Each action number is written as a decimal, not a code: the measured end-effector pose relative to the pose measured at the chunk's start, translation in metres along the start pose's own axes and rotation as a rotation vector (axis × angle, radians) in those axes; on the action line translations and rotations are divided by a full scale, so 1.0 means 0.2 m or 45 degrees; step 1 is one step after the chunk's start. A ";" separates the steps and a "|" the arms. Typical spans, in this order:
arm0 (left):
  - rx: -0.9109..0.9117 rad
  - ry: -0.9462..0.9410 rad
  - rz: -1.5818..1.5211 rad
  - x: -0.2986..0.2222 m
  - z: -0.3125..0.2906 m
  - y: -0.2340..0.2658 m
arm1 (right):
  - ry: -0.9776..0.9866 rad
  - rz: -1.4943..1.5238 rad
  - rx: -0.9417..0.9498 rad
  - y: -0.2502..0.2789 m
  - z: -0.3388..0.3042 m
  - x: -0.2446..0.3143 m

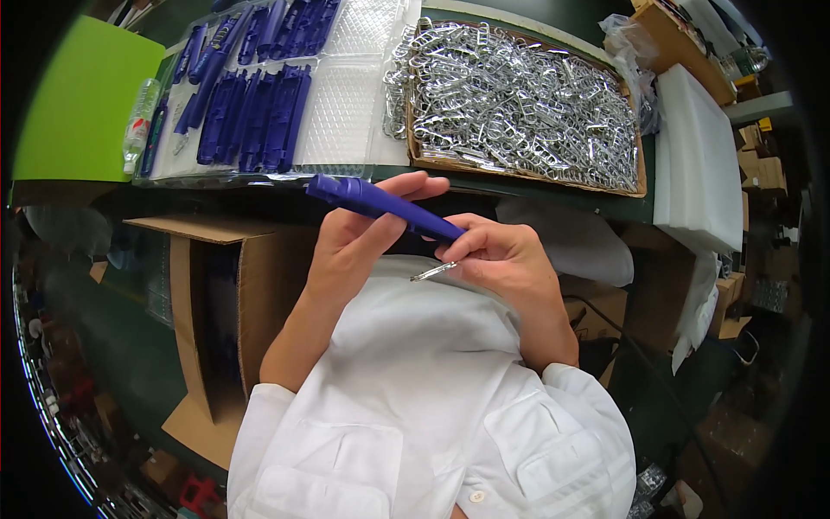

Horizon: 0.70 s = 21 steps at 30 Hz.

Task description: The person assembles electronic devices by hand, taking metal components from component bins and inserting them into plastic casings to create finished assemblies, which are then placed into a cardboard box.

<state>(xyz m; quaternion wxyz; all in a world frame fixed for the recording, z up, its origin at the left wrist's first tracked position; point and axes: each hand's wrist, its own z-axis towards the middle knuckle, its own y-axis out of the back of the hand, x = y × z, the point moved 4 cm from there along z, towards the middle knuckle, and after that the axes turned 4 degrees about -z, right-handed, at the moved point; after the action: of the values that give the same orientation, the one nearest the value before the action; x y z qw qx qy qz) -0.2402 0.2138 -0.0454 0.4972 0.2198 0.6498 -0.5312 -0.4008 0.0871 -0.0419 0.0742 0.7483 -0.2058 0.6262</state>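
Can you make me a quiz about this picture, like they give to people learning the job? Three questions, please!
1. True or false: the big pile of shiny metal clips sits in a glass bowl.

2. Pick one. What colour is the flat board at the far left?
A) red
B) bright green
C) black

3. Fill in: one small metal piece sticks out of the ____ grip, below the long blue part in the picture.

Key:
1. False; the pile is in a cardboard tray.
2. B
3. right; it is in the right grip.
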 end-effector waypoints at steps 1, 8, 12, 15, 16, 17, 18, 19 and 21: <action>0.027 0.036 -0.019 0.03 0.03 -0.01 | -0.071 0.102 0.014 0.00 0.01 0.00; -0.344 0.024 -0.148 0.09 0.14 0.11 | 0.041 0.351 -0.164 0.03 0.06 -0.04; -0.417 0.291 0.088 0.12 0.09 0.13 | 0.189 0.250 -0.272 0.10 0.06 -0.03; -0.293 0.392 0.073 0.15 0.01 0.06 | 0.331 0.069 -0.448 0.11 0.04 0.05; -0.248 0.422 0.112 0.16 -0.01 0.04 | 0.404 -0.024 -0.523 0.12 0.03 0.08; -0.181 0.442 0.091 0.16 -0.03 0.03 | 0.398 -0.028 -0.525 0.11 0.03 0.09; -0.170 0.466 0.068 0.16 -0.05 0.01 | 0.428 -0.118 -0.583 0.11 0.02 0.11; -0.144 0.476 0.102 0.16 -0.06 -0.01 | 0.458 -0.209 -0.641 0.11 0.02 0.13; -0.119 0.487 0.132 0.15 -0.07 -0.03 | 0.484 -0.302 -0.697 0.11 0.02 0.17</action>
<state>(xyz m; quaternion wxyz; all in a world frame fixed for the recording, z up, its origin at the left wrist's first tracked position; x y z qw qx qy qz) -0.2633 0.2181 -0.0711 0.4012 0.3267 0.7441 -0.4227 -0.4015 0.0586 -0.0129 0.3810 0.5896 -0.2601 0.6629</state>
